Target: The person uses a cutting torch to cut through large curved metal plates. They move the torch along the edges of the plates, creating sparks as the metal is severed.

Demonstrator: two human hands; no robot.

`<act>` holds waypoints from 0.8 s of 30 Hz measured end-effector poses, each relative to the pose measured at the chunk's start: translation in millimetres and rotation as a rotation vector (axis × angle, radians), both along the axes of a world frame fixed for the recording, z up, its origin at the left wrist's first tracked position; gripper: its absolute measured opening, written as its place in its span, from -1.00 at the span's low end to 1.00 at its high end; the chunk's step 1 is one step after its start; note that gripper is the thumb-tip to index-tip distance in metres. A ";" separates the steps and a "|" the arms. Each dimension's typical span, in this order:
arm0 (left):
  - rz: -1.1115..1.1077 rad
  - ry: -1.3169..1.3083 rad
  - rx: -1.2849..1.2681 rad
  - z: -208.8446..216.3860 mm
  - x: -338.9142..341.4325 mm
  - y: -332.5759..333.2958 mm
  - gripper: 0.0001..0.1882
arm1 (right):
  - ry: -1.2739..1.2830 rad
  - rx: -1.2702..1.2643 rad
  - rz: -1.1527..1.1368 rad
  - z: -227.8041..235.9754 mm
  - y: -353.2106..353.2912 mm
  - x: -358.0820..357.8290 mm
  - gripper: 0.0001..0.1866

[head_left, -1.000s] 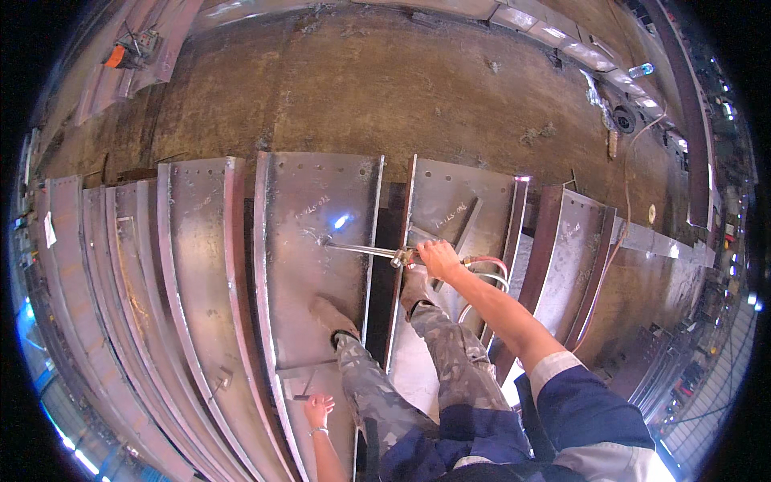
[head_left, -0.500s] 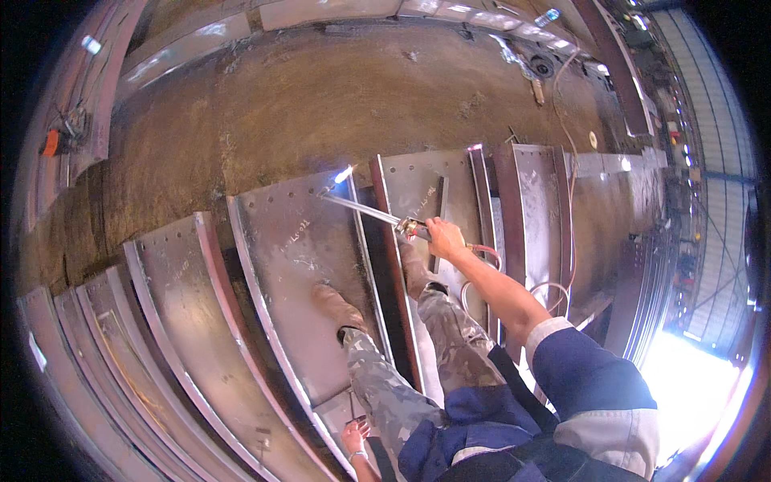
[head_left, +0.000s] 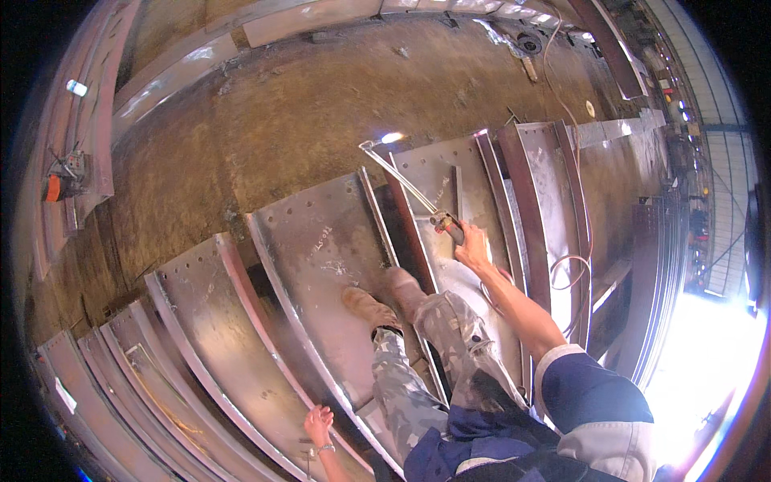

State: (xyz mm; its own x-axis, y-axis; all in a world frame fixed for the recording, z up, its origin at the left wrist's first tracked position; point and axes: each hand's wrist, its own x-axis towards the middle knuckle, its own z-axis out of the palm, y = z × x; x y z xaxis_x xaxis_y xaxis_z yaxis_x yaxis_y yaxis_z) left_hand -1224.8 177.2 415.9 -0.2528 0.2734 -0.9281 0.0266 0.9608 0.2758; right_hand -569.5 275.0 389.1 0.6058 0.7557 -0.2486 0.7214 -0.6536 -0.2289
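Observation:
A gas cutting torch (head_left: 404, 184) with a lit flame (head_left: 392, 137) at its bent tip is gripped by my right hand (head_left: 474, 247), whose fingers wrap round its handle. The tip hangs just past the far ends of the steel beams, over the brown ground. Under my boots (head_left: 371, 308) lies a wide grey beam (head_left: 313, 257) with a row of holes near its far end and pale handwritten marks. My left hand (head_left: 319, 422) hovers low at the left above the neighbouring beam (head_left: 205, 297). Its fingers are loosely bent and apart, with nothing visible in them.
Several more beams lie side by side to the left and right, with dark gaps between them. A reddish hose (head_left: 580, 201) runs over the beams at the right and loops there. An orange-and-grey machine (head_left: 67, 177) sits on steel at the far left. Bright light enters lower right.
The torch has swung from the wide beam's far corner to beyond the beam ends, up and right. My left hand has moved left, away from my leg. The view has shifted slightly.

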 end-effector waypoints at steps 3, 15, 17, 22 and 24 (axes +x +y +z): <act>-0.094 -0.070 0.077 -11.0 44.7 61.1 -0.70 | 0.021 0.123 -0.125 -17.0 -1.5 -18.1 -0.43; -0.324 -0.271 0.271 -7.9 227.9 303.0 -0.68 | -0.052 -0.005 -0.348 -49.0 52.6 -65.0 -0.28; -0.299 -0.306 0.279 -15.5 250.3 331.6 -0.68 | -0.002 0.150 -0.421 -59.3 66.4 -74.6 -0.27; -0.318 -0.341 0.252 -44.2 308.3 376.6 -0.69 | -0.067 0.488 -0.470 -88.6 136.4 -49.4 -0.35; -0.336 -0.325 0.276 -62.0 332.8 395.1 -0.71 | -0.161 0.580 -0.359 -95.4 156.5 -24.3 -0.36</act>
